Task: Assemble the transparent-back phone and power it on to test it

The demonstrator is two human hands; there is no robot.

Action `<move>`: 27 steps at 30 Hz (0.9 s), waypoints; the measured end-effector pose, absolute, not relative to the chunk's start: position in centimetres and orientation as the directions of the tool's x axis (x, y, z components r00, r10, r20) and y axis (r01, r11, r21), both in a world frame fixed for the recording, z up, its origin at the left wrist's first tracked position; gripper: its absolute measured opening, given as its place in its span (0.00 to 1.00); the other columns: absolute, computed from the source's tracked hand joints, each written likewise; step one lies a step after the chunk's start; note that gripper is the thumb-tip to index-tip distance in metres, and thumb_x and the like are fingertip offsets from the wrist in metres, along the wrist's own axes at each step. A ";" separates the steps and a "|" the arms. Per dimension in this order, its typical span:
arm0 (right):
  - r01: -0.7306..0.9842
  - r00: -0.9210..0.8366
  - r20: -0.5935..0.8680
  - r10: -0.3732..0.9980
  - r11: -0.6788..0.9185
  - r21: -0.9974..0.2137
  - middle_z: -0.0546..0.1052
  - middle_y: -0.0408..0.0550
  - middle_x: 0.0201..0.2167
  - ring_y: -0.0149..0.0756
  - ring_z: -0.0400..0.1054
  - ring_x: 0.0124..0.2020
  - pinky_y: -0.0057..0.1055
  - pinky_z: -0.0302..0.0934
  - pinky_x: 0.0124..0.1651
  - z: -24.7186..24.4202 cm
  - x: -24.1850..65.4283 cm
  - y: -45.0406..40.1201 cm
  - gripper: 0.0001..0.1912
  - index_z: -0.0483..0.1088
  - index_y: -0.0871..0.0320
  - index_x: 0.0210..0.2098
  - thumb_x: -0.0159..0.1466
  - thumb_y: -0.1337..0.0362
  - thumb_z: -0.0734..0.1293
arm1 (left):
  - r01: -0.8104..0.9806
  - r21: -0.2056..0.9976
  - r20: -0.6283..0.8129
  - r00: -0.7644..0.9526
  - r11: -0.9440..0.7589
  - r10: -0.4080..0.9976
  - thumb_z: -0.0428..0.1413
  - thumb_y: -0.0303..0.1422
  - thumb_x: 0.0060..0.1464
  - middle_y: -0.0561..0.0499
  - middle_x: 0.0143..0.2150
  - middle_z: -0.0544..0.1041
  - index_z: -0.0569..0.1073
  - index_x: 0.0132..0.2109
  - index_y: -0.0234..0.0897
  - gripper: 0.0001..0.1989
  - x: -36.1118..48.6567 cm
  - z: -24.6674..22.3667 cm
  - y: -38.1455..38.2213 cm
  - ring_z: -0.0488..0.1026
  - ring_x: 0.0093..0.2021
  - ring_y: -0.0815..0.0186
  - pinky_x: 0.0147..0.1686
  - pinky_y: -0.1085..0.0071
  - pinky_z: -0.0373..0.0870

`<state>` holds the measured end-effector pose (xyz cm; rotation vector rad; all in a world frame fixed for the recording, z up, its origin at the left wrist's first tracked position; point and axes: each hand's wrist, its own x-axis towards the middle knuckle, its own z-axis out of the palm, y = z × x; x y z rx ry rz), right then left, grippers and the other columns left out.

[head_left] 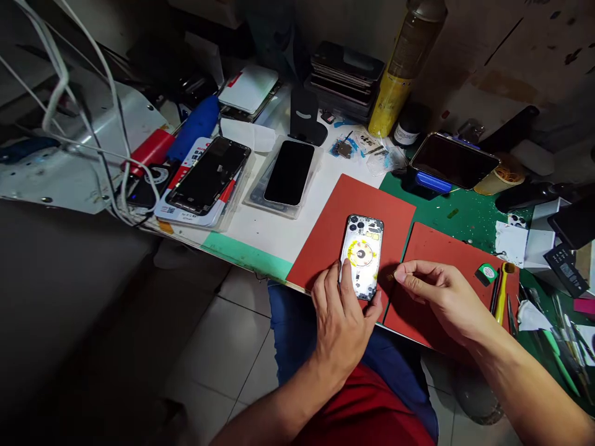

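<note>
A smartphone with its back cover off [361, 257] lies on the left red mat [316, 248]. Its bare back shows the camera lenses at the top and a round coil with yellow marks. My left hand [341, 306] grips the lower part of this phone, fingers along the left side and on the back, thumb at the bottom right corner. Just right of the phone, over the right red mat [432, 241], my right hand [434, 288] is closed in a pinch. Something tiny and brownish shows near its fingertips, too small to name.
To the left lie an opened phone screen [209, 176] on boxes and a black-screened phone [290, 172] on a plastic case. Behind stand a yellow spray can [393, 93] and a phone on a blue stand [455, 160]. A yellow brush [503, 291] and tweezers lie right.
</note>
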<state>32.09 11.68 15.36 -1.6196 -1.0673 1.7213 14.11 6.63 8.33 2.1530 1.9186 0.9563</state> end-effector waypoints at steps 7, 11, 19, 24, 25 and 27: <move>0.029 -0.166 -0.617 0.769 -0.622 -0.783 0.69 0.43 0.27 0.26 0.48 0.25 0.30 0.40 0.27 15.1 32.0 10.7 0.20 0.80 0.60 0.37 0.62 0.47 0.78 | 0.685 0.549 0.336 0.344 -0.479 0.877 0.62 0.30 0.62 0.31 0.67 0.70 0.57 0.73 0.29 0.38 9.6 9.0 8.9 0.66 0.66 0.46 0.64 0.48 0.70; 0.116 -0.175 -0.616 0.768 -0.605 -0.788 0.59 0.37 0.22 0.27 0.44 0.24 0.30 0.38 0.27 14.8 30.6 10.0 0.21 0.80 0.59 0.40 0.64 0.46 0.75 | 0.607 0.583 0.227 0.516 -0.540 0.826 0.64 0.34 0.62 0.34 0.71 0.68 0.62 0.71 0.33 0.34 7.4 9.9 10.0 0.64 0.68 0.46 0.65 0.45 0.70; 0.279 -0.147 -0.583 0.799 -0.532 -0.800 0.58 0.37 0.22 0.28 0.47 0.25 0.29 0.43 0.27 14.2 26.6 10.1 0.20 0.77 0.58 0.36 0.69 0.46 0.69 | 0.503 0.551 0.617 0.292 -0.666 0.731 0.56 0.13 0.55 0.39 0.49 0.83 0.77 0.55 0.28 0.22 6.1 7.4 8.9 0.77 0.54 0.54 0.56 0.50 0.78; 0.340 -0.104 -0.569 0.816 -0.508 -0.791 0.64 0.39 0.24 0.29 0.49 0.25 0.28 0.46 0.27 13.9 26.0 10.0 0.20 0.77 0.57 0.36 0.69 0.46 0.68 | 0.495 0.494 0.670 0.309 -0.715 0.675 0.57 0.17 0.57 0.41 0.47 0.86 0.78 0.52 0.29 0.17 6.3 5.9 8.9 0.80 0.53 0.56 0.54 0.55 0.80; 0.351 -0.105 -0.562 0.821 -0.498 -0.793 0.66 0.40 0.25 0.29 0.51 0.26 0.28 0.48 0.27 13.9 26.0 10.0 0.20 0.77 0.57 0.35 0.69 0.46 0.68 | 0.500 0.485 0.671 0.313 -0.717 0.672 0.56 0.18 0.58 0.42 0.47 0.86 0.79 0.51 0.30 0.16 6.3 5.8 8.9 0.80 0.53 0.57 0.53 0.56 0.81; 0.364 -0.103 -0.551 0.828 -0.484 -0.796 0.70 0.42 0.26 0.30 0.55 0.26 0.27 0.52 0.28 13.8 25.9 10.0 0.20 0.77 0.57 0.35 0.70 0.46 0.68 | 0.518 0.474 0.669 0.315 -0.712 0.674 0.56 0.19 0.59 0.43 0.46 0.86 0.79 0.51 0.32 0.15 6.3 5.7 8.9 0.81 0.52 0.58 0.53 0.58 0.81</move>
